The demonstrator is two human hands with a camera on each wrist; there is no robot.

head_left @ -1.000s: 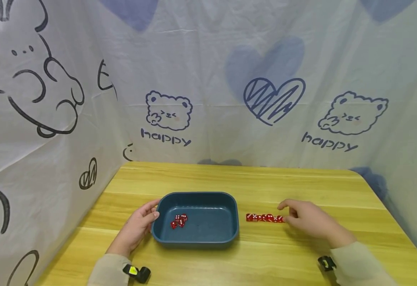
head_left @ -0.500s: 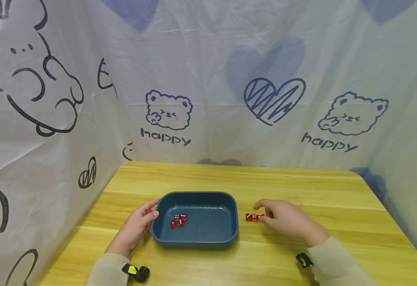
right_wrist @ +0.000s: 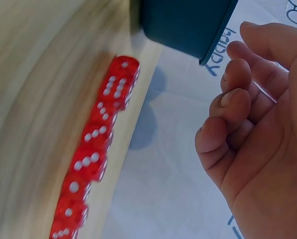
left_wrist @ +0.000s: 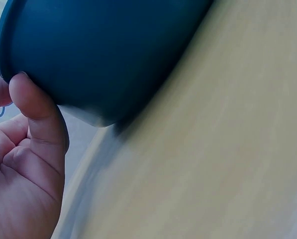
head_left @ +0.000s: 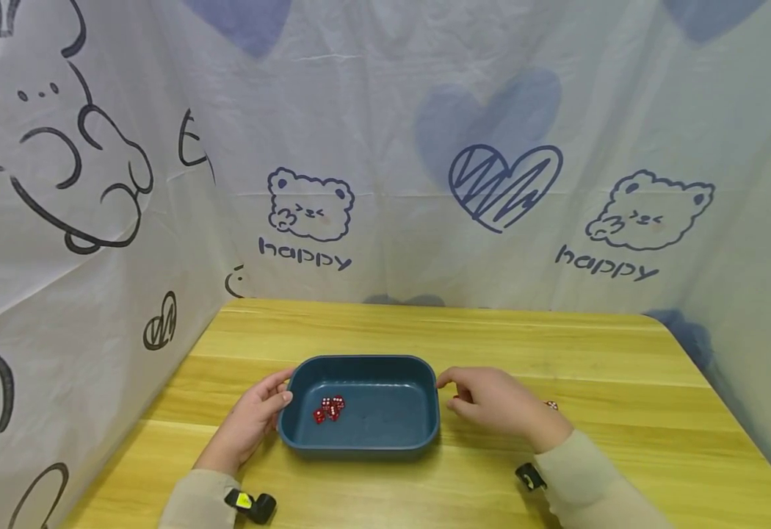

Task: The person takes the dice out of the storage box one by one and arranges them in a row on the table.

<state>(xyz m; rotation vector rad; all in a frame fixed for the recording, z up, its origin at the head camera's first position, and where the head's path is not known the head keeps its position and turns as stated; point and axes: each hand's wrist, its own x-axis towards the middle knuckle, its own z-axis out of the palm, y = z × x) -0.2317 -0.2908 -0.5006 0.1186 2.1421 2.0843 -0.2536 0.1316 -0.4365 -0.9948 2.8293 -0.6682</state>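
Note:
A dark blue tray (head_left: 425, 411) sits on the wooden table, with a few red dice (head_left: 329, 409) in its left half. My left hand (head_left: 282, 389) holds the tray's left end; in the left wrist view the thumb (left_wrist: 34, 109) presses on the tray's outer wall (left_wrist: 98, 50). My right hand (head_left: 451, 389) hovers just right of the tray, fingers loosely curled and holding nothing. It hides most of a row of red dice (right_wrist: 96, 154) lying on the table beside the tray corner (right_wrist: 188, 25). One die (head_left: 551, 405) shows past the wrist. The curled fingers (right_wrist: 228, 104) are above the row.
A printed white cloth (head_left: 385, 184) walls the table at the back, left and right. The table (head_left: 425, 330) runs bare behind the tray to the cloth. Black wrist devices (head_left: 253, 505) (head_left: 529, 477) sit on both sleeves near the front edge.
My right hand has slid left along the row of dice, from its right end up to the tray's right edge. The left hand and tray have stayed still.

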